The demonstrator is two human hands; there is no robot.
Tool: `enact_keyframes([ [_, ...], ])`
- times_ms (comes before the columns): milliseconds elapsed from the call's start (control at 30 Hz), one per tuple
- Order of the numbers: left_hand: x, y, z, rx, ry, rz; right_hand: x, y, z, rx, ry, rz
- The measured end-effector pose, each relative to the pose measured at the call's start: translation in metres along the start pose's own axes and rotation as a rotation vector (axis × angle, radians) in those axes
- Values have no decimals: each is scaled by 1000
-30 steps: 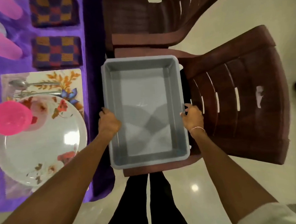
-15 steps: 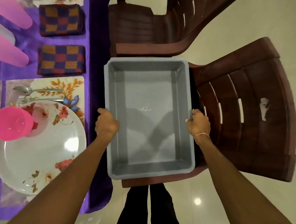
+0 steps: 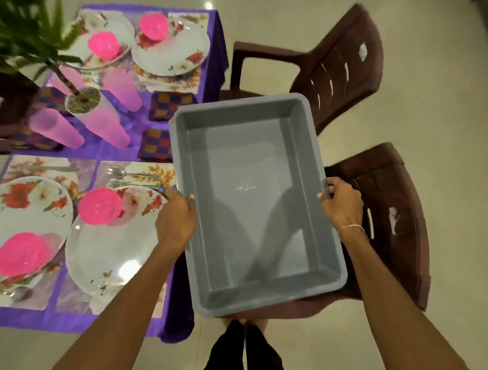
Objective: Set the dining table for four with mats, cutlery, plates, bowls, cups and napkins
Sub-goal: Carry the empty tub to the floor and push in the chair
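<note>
An empty grey plastic tub (image 3: 253,161) is held over a brown chair (image 3: 391,222). My left hand (image 3: 176,219) grips its left rim and my right hand (image 3: 341,205) grips its right rim. To the left, the purple-clothed table (image 3: 122,143) carries floral mats, floral plates (image 3: 105,257), pink bowls (image 3: 100,206), pink cups (image 3: 107,127), checked napkins (image 3: 157,144) and a spoon and fork (image 3: 135,176).
A second brown chair (image 3: 327,67) stands beyond the tub. A potted plant (image 3: 83,101) sits mid-table among the cups. Pale tiled floor (image 3: 444,95) lies to the right. My legs are below the tub.
The tub has come up off the chair seat and tilted slightly. My view has pulled back, so much more of the set table shows. Both hands keep their grip.
</note>
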State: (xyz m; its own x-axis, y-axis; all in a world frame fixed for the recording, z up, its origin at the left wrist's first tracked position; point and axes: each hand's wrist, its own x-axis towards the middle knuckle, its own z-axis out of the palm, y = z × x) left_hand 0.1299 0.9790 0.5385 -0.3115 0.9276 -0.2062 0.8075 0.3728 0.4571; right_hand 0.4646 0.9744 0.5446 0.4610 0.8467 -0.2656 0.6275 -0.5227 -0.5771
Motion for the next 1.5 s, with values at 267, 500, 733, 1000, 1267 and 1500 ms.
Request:
enact_keyframes([
  [267, -43, -70, -81, -61, 236, -123, -43, -94, 6, -17, -67, -289],
  [500, -117, -192, -158, -68, 440, -420, -139, -185, 77, -52, -273, -582],
  [733, -225, -339, -233, -113, 595, -715, -280, -263, 189, -137, -522, -837],
  [1000, -355, -488, -268, -205, 718, -1016, -455, -316, 312, -211, -747, -1071],
  [1267, -457, -555, -249, -334, 818, -1378, -594, -357, 397, -382, -925, -1361],
  [1500, -516, -561, -214, -450, 911, -1694, -709, -380, 468, -532, -1156, -1667],
])
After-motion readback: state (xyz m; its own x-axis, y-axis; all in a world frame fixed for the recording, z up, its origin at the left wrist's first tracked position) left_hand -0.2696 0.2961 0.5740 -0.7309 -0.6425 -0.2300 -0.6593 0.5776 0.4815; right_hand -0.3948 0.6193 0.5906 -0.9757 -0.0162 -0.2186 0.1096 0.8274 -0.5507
